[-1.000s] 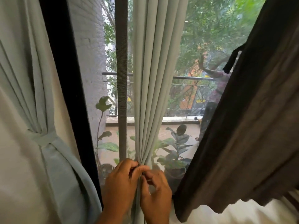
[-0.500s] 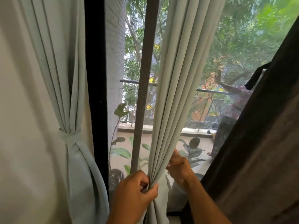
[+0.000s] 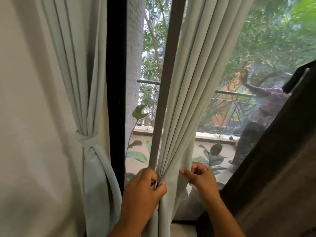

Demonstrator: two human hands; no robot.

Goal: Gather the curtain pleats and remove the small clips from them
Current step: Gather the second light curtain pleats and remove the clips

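The left hand [image 3: 144, 189] is still pinching the gathered pleats of the pale grey-green fabric curtain [image 3: 184, 103], fingers clamped tight on the bundle low in front of the window. The right hand [image 3: 201, 177], which a second ago was working beside it on the folds, is now hovering just to the right, loosely curled and off the cloth. I can't tell whether it is holding a small clip; none is showing. Likely one clip is off and the next pleat is waiting.

Pale green curtain pleats [image 3: 183, 106] hang bunched tight low down, slanting left.
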